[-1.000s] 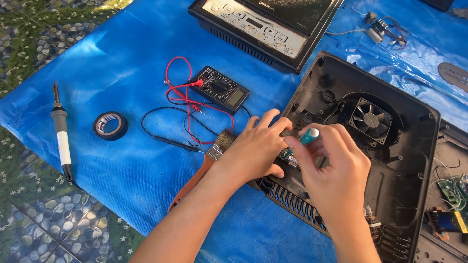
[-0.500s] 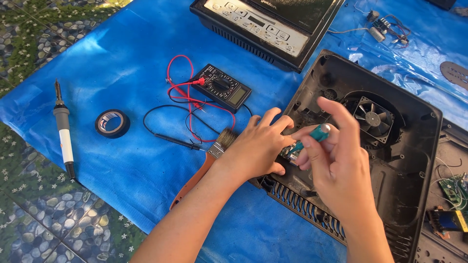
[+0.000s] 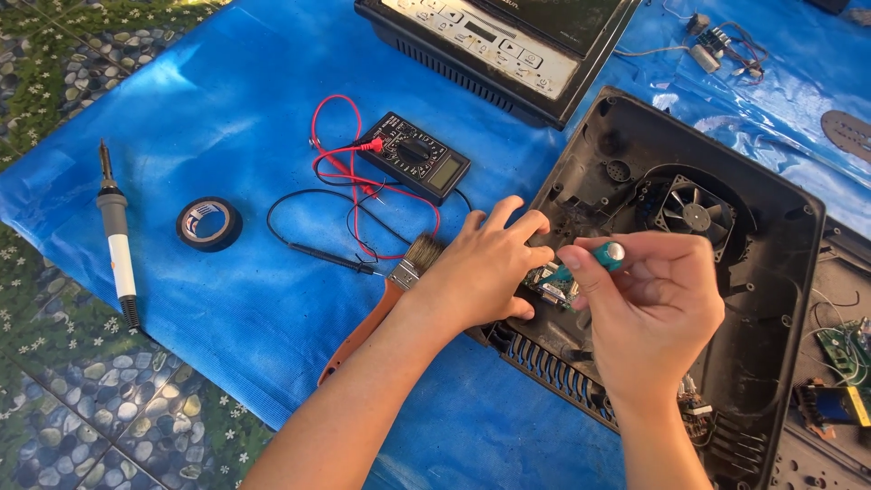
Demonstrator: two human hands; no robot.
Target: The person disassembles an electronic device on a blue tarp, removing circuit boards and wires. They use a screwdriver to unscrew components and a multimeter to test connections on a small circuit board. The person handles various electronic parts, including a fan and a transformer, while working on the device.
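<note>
My left hand (image 3: pixel 485 268) rests on the near left edge of an open black appliance shell (image 3: pixel 771 299), its fingers pressing on a small circuit board (image 3: pixel 552 289) inside. My right hand (image 3: pixel 649 313) holds a teal-handled screwdriver (image 3: pixel 599 259) between thumb and fingers, tip pointing down at that board. A cooling fan (image 3: pixel 694 213) sits in the shell just beyond my hands.
On the blue tarp (image 3: pixel 227 109) lie a black multimeter (image 3: pixel 413 156) with red and black leads, a paintbrush (image 3: pixel 381 304) under my left forearm, a tape roll (image 3: pixel 209 223), a soldering iron (image 3: pixel 116 236). A second black appliance (image 3: pixel 508 45) sits at the top; boards (image 3: pixel 839 363) at right.
My right hand has lifted slightly and turned the screwdriver, now held more by the fingertips. My left hand has stayed on the board.
</note>
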